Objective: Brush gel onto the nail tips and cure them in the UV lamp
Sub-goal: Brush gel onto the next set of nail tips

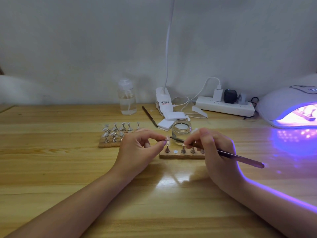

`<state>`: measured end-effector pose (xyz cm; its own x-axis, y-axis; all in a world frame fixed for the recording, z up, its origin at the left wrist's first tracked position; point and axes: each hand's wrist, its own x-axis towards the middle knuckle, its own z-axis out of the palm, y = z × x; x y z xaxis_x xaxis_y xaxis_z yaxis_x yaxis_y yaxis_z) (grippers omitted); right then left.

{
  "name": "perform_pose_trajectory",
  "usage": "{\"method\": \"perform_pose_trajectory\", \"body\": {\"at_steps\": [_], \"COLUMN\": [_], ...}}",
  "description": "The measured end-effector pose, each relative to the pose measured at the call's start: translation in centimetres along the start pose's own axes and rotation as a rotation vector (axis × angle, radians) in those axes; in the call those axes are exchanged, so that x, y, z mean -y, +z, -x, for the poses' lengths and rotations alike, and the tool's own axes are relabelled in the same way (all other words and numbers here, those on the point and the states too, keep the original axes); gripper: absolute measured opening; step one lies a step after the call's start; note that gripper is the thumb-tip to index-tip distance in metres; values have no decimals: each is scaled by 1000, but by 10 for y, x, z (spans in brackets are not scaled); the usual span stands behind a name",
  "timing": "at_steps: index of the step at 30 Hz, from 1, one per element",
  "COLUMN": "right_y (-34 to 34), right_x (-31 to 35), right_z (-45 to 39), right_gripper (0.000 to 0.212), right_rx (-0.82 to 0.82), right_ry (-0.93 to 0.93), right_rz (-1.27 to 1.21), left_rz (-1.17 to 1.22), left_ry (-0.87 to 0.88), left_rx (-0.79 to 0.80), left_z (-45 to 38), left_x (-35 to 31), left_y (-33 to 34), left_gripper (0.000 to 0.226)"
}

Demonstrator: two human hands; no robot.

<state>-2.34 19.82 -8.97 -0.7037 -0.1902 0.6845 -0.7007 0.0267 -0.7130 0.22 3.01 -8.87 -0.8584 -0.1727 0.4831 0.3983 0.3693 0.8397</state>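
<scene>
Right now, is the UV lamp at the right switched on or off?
On. The UV lamp glows violet inside its opening and casts purple light across the table.

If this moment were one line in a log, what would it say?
step: brushing gel | left hand: pinches nail tip | right hand: holds brush to tip | UV lamp: lit, strip inside

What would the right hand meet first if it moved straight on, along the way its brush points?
Probably the nail tip pinched by the left hand; the brush in the right hand already points there.
</scene>
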Motion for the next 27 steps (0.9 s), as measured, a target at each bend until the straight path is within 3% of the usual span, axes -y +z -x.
{"method": "perform_pose_trajectory", "body": {"at_steps": [4, 13, 21, 27], "right_y": [2, 1, 2, 2], "right_x": [-1, 0, 0, 0], "right_z": [0, 0, -2, 1], "right_gripper": [37, 43, 34, 43], "right_rx": [11, 6, 13, 13], "right_ry": [29, 29, 95, 58], "right_rz": [61, -76, -4, -85], "left_rz": [-10, -7, -30, -44], "left_ry": [8, 5, 27, 38], "left_rx": [6, 12, 24, 28], "left_z": [0, 0, 0, -2], "left_x": [0, 1, 1, 1], "left_y": [0, 0, -1, 0], "left_gripper": [24, 24, 21, 19]}}
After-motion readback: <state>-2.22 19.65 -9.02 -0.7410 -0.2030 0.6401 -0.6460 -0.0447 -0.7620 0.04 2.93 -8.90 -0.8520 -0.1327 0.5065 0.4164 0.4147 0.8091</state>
